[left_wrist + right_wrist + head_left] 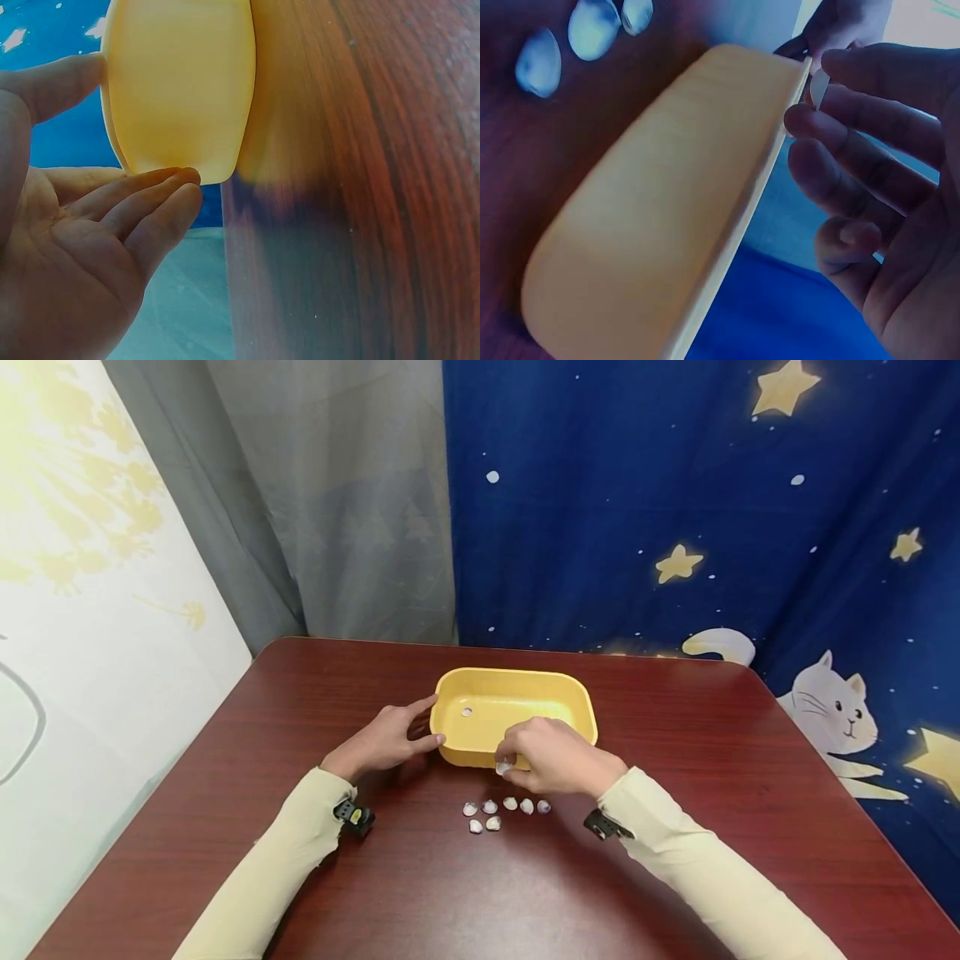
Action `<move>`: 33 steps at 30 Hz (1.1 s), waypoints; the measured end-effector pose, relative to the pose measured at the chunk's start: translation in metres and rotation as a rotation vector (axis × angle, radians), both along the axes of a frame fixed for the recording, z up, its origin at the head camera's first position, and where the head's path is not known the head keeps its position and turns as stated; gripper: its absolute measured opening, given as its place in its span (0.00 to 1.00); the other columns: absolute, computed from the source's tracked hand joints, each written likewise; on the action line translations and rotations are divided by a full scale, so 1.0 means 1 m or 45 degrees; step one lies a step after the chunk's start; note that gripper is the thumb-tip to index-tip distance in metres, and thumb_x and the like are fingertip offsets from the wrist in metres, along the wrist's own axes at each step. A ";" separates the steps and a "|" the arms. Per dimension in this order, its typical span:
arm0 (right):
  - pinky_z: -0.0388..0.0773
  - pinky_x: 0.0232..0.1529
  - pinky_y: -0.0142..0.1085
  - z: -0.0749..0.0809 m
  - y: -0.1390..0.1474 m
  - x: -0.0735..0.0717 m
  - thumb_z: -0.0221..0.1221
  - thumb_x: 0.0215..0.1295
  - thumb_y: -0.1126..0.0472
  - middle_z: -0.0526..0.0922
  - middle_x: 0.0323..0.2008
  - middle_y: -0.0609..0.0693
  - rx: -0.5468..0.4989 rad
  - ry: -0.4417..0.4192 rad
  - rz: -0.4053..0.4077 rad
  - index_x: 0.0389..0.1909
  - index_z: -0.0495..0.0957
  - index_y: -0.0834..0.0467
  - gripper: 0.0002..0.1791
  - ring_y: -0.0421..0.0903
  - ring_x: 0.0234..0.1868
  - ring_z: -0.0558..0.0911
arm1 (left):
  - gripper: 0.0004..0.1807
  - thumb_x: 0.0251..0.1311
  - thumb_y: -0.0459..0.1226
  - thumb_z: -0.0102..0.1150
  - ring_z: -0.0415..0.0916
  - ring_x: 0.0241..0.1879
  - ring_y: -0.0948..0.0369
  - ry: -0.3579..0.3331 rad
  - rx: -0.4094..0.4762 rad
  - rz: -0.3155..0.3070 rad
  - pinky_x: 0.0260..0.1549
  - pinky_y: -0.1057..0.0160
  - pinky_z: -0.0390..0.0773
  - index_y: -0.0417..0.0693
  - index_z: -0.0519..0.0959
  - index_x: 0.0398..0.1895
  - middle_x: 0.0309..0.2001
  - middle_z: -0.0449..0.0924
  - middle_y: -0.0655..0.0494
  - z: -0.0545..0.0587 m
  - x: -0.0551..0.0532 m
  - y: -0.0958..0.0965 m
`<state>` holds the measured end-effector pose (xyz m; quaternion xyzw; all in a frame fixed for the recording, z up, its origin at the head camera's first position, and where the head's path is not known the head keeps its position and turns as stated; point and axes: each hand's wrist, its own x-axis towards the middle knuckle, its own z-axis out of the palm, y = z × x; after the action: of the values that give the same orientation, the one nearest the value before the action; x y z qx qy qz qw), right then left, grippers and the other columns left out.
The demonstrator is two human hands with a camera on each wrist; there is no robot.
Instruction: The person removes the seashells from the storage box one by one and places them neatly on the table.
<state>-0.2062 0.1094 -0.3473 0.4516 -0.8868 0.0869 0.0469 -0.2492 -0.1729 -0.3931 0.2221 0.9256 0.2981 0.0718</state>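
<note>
A yellow plastic basin stands on the table, with one small shell lying inside near its left end. My left hand touches the basin's left end, thumb and fingers spread apart and fairly straight; the left wrist view shows the fingertips against the yellow wall. At the near rim, my right hand pinches a small pale shell between thumb and fingertips. The right wrist view shows that shell edge-on, close to the rim. Several shells lie on the table in front of the basin.
The dark red wooden table extends on all sides of the basin. Behind its far edge hang a grey curtain and a blue curtain with stars. A white panel stands at left.
</note>
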 end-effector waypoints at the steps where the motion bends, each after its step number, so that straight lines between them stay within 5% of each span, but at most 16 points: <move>1: 0.82 0.35 0.33 -0.002 0.001 0.002 0.67 0.61 0.58 0.85 0.28 0.39 0.003 0.003 0.017 0.32 0.87 0.49 0.02 0.39 0.31 0.84 | 0.45 0.66 0.54 0.61 0.67 0.73 0.50 0.000 0.000 0.000 0.70 0.47 0.70 0.43 0.56 0.79 0.74 0.66 0.44 0.000 0.000 0.000; 16: 0.76 0.29 0.26 -0.038 0.007 0.021 0.69 0.58 0.57 0.82 0.27 0.40 0.114 0.016 0.123 0.32 0.86 0.49 0.02 0.31 0.27 0.75 | 0.45 0.65 0.53 0.62 0.68 0.72 0.51 -0.007 0.015 -0.010 0.70 0.48 0.70 0.43 0.56 0.79 0.75 0.65 0.45 -0.001 -0.001 0.000; 33: 0.69 0.23 0.26 -0.051 0.008 0.025 0.70 0.57 0.56 0.79 0.23 0.38 0.152 0.010 0.110 0.21 0.80 0.46 0.09 0.31 0.23 0.70 | 0.46 0.65 0.54 0.62 0.67 0.73 0.50 -0.026 0.017 0.002 0.71 0.46 0.69 0.44 0.56 0.79 0.75 0.64 0.45 0.001 0.000 -0.001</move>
<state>-0.1810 0.1172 -0.3981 0.4918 -0.8698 0.0342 0.0197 -0.2489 -0.1738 -0.3922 0.2190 0.9229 0.3066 0.0794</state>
